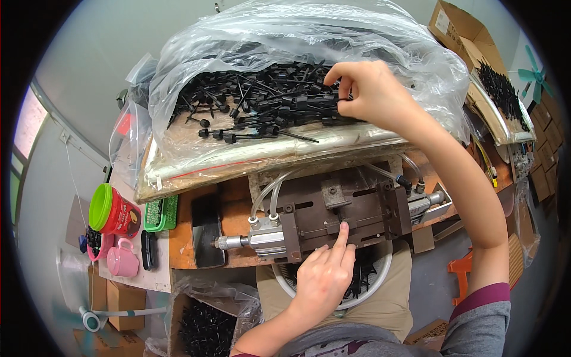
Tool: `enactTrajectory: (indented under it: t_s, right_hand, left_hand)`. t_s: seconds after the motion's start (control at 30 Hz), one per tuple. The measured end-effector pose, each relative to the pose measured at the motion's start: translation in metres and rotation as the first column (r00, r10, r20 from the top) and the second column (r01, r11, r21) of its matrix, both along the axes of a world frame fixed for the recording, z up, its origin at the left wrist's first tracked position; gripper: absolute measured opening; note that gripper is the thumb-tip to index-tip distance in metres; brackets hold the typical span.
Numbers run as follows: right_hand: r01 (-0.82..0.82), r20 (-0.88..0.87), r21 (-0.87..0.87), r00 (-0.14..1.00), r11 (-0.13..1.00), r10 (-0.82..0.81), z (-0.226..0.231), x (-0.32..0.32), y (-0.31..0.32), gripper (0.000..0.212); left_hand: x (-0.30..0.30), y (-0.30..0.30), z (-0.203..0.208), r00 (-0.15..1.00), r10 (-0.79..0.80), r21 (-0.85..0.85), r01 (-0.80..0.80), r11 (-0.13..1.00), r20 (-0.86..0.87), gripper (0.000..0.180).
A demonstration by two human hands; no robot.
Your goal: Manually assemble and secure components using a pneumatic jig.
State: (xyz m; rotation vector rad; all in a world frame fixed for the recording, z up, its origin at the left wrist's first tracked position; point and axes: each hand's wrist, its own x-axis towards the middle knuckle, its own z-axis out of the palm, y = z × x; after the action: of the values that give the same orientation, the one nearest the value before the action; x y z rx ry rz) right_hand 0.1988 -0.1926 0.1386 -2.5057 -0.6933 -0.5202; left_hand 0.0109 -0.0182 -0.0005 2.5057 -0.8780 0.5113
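Note:
My left hand [324,273] lies at the front of a dark metal fixture [297,205]. Its index finger is stretched out and its tip touches the middle of the fixture; the other fingers bend loosely, with nothing seen in them. Above a heap of black plastic rods with knobbed heads [267,110], my right hand [377,95] is raised at the heap's right end. Thumb and fingers pinch what looks like a thin black rod, mostly hidden by the fingers. The heap rests on a tray inside a clear plastic bag [238,38].
An air cylinder [264,243] sits at the fixture's left, another [425,205] at its right, with clear hoses. A phone [207,229], green basket [162,214], red tub [122,214] and pink mug [123,259] stand left. A white-rimmed bowl [380,279] is below; a carton [205,327] holds black parts.

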Motion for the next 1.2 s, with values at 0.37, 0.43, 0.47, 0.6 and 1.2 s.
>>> enactTrajectory:
  t_s: [0.37,0.43,0.47,0.6,1.2]
  right_hand:
    - [-0.256,0.395,0.224,0.906,0.94,0.153,-0.017,-0.084,-0.013,0.029]
    - [-0.271,0.527,0.007,0.819,0.962,0.227,-0.038,-0.111,-0.012,0.033]
    - [-0.325,0.504,-0.033,0.811,0.945,0.297,-0.047,-0.124,-0.01,0.033]
    - [-0.385,0.484,-0.029,0.802,0.923,0.349,-0.08,-0.157,0.0,0.032]
    - [-0.193,0.122,0.603,0.981,0.774,0.149,-0.115,-0.197,-0.031,0.084]
  left_hand:
    - [0.0,0.006,0.015,0.984,-0.028,-0.162,-0.001,0.987,-0.174,0.031]
    - [0.0,0.008,0.027,0.935,-0.129,-0.448,-0.035,0.893,-0.33,0.039]
    - [-0.001,0.008,0.033,0.92,-0.172,-0.626,-0.095,0.774,-0.353,0.043]
    - [0.001,0.014,0.044,0.887,-0.33,-0.818,-0.088,0.568,-0.324,0.049]
    - [-0.006,0.006,0.006,0.996,-0.032,-0.051,0.028,0.998,-0.083,0.029]
